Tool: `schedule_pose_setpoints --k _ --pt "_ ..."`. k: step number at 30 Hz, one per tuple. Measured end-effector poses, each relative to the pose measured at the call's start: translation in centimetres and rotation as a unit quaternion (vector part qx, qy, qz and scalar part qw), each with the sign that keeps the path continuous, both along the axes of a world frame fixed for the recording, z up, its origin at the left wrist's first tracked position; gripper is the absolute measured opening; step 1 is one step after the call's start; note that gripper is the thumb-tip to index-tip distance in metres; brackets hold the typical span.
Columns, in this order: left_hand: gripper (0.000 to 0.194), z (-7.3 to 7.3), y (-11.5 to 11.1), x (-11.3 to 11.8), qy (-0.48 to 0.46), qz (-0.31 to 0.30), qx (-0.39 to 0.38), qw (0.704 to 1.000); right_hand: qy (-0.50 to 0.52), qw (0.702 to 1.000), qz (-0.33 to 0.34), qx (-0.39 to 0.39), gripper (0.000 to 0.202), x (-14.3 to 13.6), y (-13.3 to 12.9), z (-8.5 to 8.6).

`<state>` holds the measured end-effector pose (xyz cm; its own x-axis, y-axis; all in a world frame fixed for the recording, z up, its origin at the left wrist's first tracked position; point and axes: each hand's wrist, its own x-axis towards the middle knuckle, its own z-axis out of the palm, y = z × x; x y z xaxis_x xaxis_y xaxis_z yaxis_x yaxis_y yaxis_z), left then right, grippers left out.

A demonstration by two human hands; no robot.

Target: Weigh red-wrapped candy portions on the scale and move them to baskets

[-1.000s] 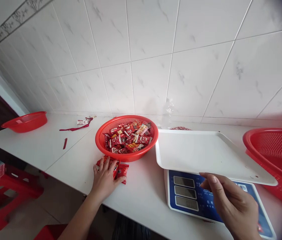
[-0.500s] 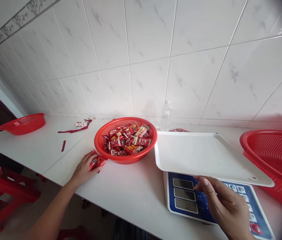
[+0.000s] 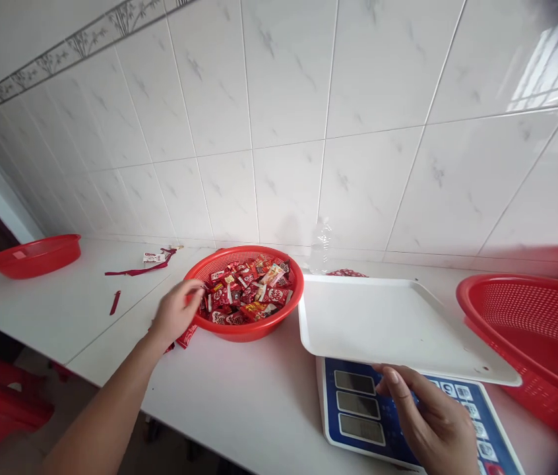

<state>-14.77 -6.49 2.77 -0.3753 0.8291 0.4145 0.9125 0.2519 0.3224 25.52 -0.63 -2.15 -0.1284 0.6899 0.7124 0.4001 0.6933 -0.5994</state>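
Note:
A red perforated basket (image 3: 244, 333) holds a heap of small snack packets (image 3: 247, 293), mostly red. At its left rim is my left hand (image 3: 176, 310), fingers reaching over the edge to the packets, with a gap between thumb and forefinger. I see nothing held in it. Partly hidden under that wrist, red packets (image 3: 187, 335) lie on the table. My right hand (image 3: 425, 412) hovers over the blue keypad of a weighing scale (image 3: 358, 412), its fingers curled in towards the thumb. Above the keypad, the white tray (image 3: 378, 316) of the scale holds no packets.
Another red perforated basket (image 3: 521, 310) stands at the right, and a red basin (image 3: 36, 257) at the far left. A clear plastic bottle (image 3: 321, 247) is near the tiled wall. A dark red strap (image 3: 145, 269) lies at the back left. A red stool (image 3: 2, 402) is below the table.
My left hand has left the red packets on the table and moved up to the basket's left rim. My right hand keeps its pose over the scale. The view has shifted slightly.

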Motion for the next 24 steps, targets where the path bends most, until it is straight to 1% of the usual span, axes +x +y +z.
schedule_pose_setpoints --k 2,3,6,7,9,11,13,16,19,22,24 --pt "0.038 1.2 2.7 1.0 -0.009 -0.075 -0.093 0.993 0.008 1.0 -0.01 -0.01 0.032 0.0 -0.1 0.0" --pt "0.043 1.5 4.1 1.3 -0.012 -0.094 -0.135 0.986 0.011 1.0 -0.016 -0.012 0.032 0.0 -0.1 0.0" --pt "0.058 2.0 7.4 1.7 -0.013 -0.106 -0.23 0.967 0.01 1.0 -0.013 0.008 0.032 0.0 -0.1 0.3" --pt "0.059 2.0 8.1 1.7 -0.012 -0.104 -0.25 0.963 0.006 1.0 -0.004 0.021 0.031 0.0 -0.1 0.4" --pt "0.054 2.0 9.0 2.0 -0.012 -0.104 -0.277 0.955 -0.002 0.999 0.011 0.039 0.029 0.0 0.0 0.5" --pt "0.042 2.1 9.3 2.4 -0.019 -0.109 -0.292 0.95 -0.005 0.999 0.019 0.045 0.027 -0.1 0.0 0.6" --pt "0.035 2.3 9.3 2.8 -0.029 -0.113 -0.294 0.949 -0.008 0.999 0.028 0.044 0.027 -0.1 -0.1 0.7" --pt "0.035 2.9 9.4 3.4 -0.034 -0.108 -0.278 0.954 -0.008 0.998 0.039 0.039 0.028 -0.2 -0.3 0.8" --pt "0.032 3.2 10.2 3.8 -0.037 -0.082 -0.273 0.958 -0.004 0.999 0.038 0.033 0.028 -0.1 -0.4 1.0" --pt "0.032 3.0 11.7 4.3 -0.053 -0.042 -0.258 0.964 0.0 0.999 0.037 0.024 0.03 -0.2 -0.4 1.1" --pt "0.034 2.8 12.6 4.6 -0.074 -0.03 -0.247 0.966 0.007 0.999 0.036 0.012 0.031 -0.3 -0.5 1.0"
